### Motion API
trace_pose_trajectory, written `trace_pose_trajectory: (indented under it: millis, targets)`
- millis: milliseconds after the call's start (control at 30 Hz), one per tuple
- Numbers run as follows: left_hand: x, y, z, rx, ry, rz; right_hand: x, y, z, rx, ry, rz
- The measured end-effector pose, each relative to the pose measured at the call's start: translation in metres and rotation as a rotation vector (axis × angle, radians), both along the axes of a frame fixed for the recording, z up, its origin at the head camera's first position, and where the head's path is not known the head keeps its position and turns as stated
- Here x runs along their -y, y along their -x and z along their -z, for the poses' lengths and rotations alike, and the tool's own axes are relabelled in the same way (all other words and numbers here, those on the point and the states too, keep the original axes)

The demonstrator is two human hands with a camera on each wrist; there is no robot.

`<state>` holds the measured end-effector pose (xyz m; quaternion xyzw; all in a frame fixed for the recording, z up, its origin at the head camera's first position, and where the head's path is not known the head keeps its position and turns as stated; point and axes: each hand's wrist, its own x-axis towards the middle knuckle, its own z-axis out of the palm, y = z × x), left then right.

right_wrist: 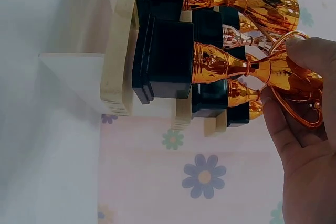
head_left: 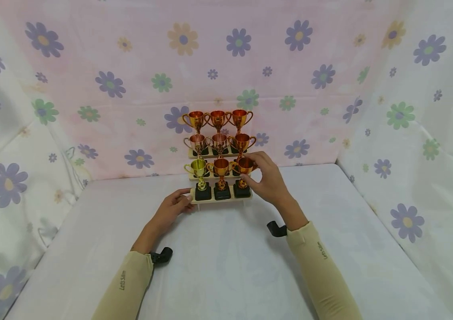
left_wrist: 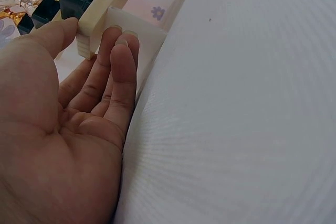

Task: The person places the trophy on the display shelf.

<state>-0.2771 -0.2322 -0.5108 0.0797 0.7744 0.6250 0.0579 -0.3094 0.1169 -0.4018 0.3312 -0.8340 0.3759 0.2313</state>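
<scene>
A three-tier display rack with light wooden shelves (head_left: 230, 199) carries rows of small trophy cups on black square bases. At the right end of the front shelf, my right hand (head_left: 269, 180) grips an orange-gold trophy (right_wrist: 220, 64) by its cup and handle, thumb on the near side. Its black base (right_wrist: 170, 59) is at the shelf board. My left hand (head_left: 172, 209) holds the front shelf's left end, with the thumb against the wooden board (left_wrist: 113, 1) and the other fingers curled below. Beside the gripped trophy stand another orange-gold trophy (head_left: 221, 169) and a yellow-gold one (head_left: 199, 169).
Rose-gold trophies (head_left: 198, 143) and an orange one fill the middle tier; more orange-gold trophies (head_left: 218, 119) line the top. White supports (right_wrist: 79, 72) carry the rack. A flower-print curtain (head_left: 138, 53) rises behind the white-covered table (head_left: 226, 258).
</scene>
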Motion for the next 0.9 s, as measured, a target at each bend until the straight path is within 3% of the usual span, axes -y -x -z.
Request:
trace_pose_trajectory:
  millis: [900]
  targets:
    - [0.0004, 0.0003, -0.0001, -0.006, -0.029, 0.013, 0.0026, 0.0064, 0.0097, 0.003, 0.0, -0.002]
